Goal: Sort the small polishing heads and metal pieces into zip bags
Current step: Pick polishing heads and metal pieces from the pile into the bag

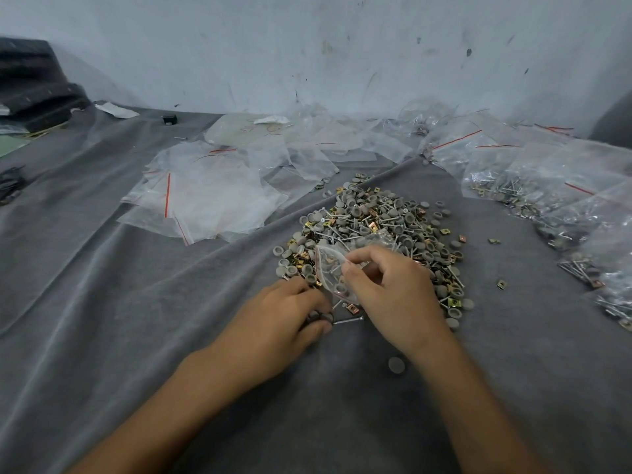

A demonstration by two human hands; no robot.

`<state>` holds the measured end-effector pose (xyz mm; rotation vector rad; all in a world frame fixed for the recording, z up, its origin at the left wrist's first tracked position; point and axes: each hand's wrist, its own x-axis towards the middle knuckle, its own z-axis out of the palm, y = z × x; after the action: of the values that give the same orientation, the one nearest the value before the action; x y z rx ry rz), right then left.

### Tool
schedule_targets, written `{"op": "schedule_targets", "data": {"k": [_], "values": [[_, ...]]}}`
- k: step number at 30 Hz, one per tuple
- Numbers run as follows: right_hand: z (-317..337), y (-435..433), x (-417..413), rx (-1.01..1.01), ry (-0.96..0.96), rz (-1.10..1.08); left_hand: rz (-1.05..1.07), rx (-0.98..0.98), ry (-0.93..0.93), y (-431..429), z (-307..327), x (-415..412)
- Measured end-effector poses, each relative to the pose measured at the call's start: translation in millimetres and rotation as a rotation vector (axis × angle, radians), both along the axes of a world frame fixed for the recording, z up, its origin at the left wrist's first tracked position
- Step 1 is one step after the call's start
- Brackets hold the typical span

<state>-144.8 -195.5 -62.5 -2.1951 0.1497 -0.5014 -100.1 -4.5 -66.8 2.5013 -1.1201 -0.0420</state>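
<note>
Pile of polishing heads and metal pieces (372, 227), right hand (393, 295) fingers pinching small zip bag (329, 268) at pile's near edge, left hand (280, 326) fingers curled round grey heads (320, 316) beside pile's near-left edge, empty bags (205, 196) left of pile.

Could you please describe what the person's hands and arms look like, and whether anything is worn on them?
Both the left hand and the right hand are bare, with no gloves. No ring, watch or bracelet shows on either. The left forearm and right forearm are uncovered to the picture's lower edge, so no sleeve is in view.
</note>
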Motion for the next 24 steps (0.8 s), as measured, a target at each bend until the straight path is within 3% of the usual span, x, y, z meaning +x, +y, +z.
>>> {"op": "schedule_targets", "data": {"k": [14, 19, 24], "values": [[-0.9, 0.4, -0.5, 0.001, 0.023, 0.011, -0.011, 0.153, -0.114, 3.0, -0.6, -2.0], [-0.2, 0.0, -1.1, -0.010, 0.016, 0.017, 0.006, 0.101, -0.141, 5.9, -2.2, -2.1], [-0.3, -0.4, -2.6, 0.012, 0.009, 0.031, 0.072, -0.047, 0.021, 10.6, 2.0, 9.2]]}}
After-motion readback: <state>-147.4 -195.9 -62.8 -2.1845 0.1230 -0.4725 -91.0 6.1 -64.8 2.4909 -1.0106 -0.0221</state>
